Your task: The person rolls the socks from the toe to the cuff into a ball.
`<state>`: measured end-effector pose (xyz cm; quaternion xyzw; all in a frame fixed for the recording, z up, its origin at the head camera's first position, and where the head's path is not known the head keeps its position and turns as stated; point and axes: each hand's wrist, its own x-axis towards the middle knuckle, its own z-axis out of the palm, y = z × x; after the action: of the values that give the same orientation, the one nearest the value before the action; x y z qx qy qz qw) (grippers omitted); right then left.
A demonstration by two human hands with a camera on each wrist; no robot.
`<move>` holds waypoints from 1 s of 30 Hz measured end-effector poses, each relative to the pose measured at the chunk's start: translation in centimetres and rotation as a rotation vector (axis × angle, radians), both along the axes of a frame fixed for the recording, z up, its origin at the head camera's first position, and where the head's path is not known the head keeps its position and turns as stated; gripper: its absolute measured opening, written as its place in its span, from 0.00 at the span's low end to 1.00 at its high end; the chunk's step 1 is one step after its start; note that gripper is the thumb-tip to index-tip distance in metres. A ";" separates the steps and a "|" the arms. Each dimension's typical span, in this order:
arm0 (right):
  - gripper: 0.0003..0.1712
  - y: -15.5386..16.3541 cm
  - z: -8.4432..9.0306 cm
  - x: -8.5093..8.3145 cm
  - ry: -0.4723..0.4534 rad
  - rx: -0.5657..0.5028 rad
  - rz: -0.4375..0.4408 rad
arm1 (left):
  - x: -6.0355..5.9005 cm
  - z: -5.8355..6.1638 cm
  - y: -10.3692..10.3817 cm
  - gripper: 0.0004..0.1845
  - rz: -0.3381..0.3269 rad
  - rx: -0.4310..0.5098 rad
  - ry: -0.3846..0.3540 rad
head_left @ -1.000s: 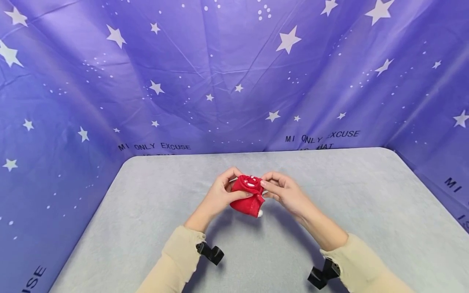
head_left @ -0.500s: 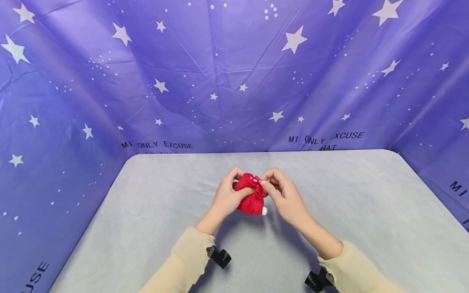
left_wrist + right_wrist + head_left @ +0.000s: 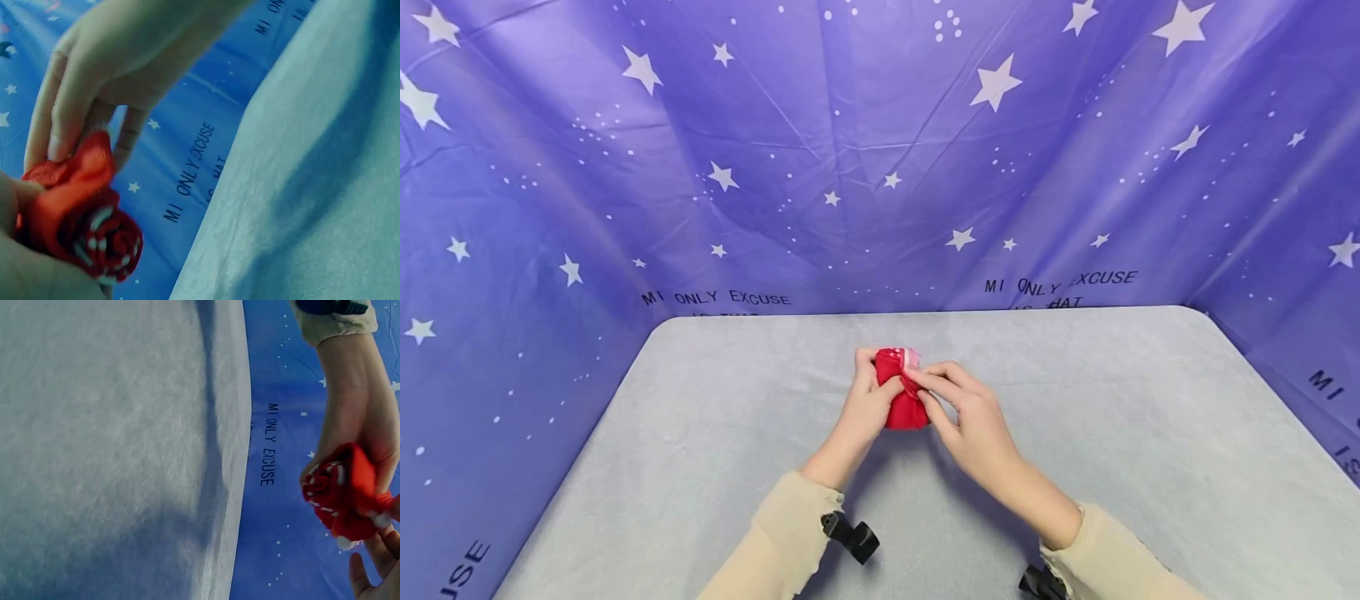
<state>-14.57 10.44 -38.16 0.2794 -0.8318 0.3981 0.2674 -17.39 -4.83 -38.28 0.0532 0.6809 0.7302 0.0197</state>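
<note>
A rolled-up bundle of soft red cloth [image 3: 907, 413] with white markings is held above the table between both hands. My left hand [image 3: 867, 408] grips its left side, thumb across the front. At its right side my right hand [image 3: 976, 423] pinches the cloth's edge with thumb and fingers. In the left wrist view the red cloth [image 3: 94, 164] shows a spiral rolled end with white patches. The right wrist view has the red cloth [image 3: 361, 481] with small white tufts at its lower edge; part of my right hand is cut off there. Both hands partly hide the bundle.
The grey cloth-covered table [image 3: 700, 467] lies under the hands. A purple-blue curtain [image 3: 880, 125] with white stars and printed words stands behind it and at both sides. Black wrist cameras [image 3: 852, 537] hang at the beige sleeves [image 3: 790, 525].
The bundle has turned in my hands, so its spiral end no longer faces the head camera and a pink-white edge shows at top. My right fingers have shifted left over its front.
</note>
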 end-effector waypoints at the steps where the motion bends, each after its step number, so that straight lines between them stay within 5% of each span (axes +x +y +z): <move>1: 0.21 0.0 0.0 0.0 0.002 0.006 0.000 | 0.0 0.1 0.0 0.16 -0.011 0.027 -0.017; 7: 0.25 0.2 -0.3 -0.3 0.002 0.012 -0.004 | -0.1 0.3 -0.3 0.23 -0.088 0.149 -0.049; 15: 0.23 0.8 -0.4 -1.2 0.040 -0.012 -0.045 | 0.6 0.3 -1.5 0.23 -0.166 -0.060 0.046; 24: 0.16 0.9 -0.4 -1.9 0.144 -0.053 -0.045 | 0.8 0.5 -1.1 0.19 0.066 -0.122 0.116; 30: 0.11 0.8 -0.5 -2.3 0.229 -0.039 -0.082 | 0.9 0.9 -0.6 0.24 0.154 -0.129 0.115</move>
<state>-16.90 11.27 -38.67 0.2833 -0.7988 0.3685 0.3820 -16.45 -5.39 -37.41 0.0412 0.7284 0.6801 -0.0719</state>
